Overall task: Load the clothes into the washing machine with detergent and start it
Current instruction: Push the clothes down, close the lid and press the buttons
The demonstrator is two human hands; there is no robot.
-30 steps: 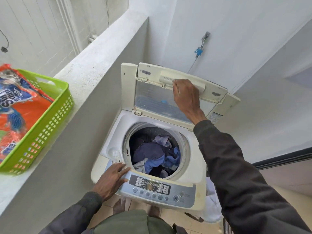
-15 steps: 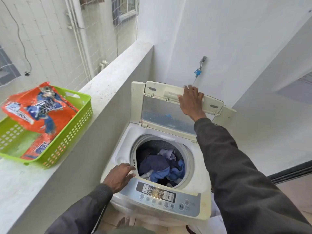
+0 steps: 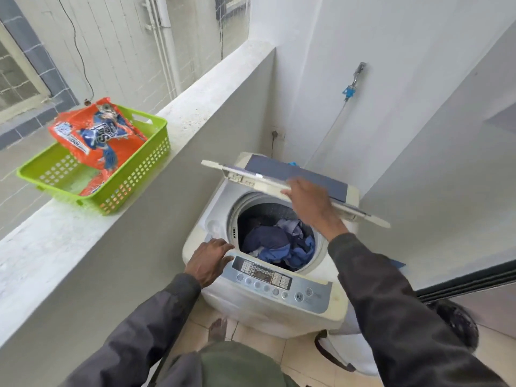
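Blue clothes [image 3: 276, 244] lay in the washing machine [image 3: 279, 303] between the hands. Right hand [image 3: 310, 202] gripped the tilted lid [image 3: 296, 174]; left hand [image 3: 208, 261] rested flat on the rim, where a slipping lid could pinch it; detergent packet [image 3: 95, 135], well left, possibly unused

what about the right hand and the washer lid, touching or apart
Touching. The head view shows the right hand gripping the near edge of the tilted lid, its fingers overlapping the cream rim with no gap.
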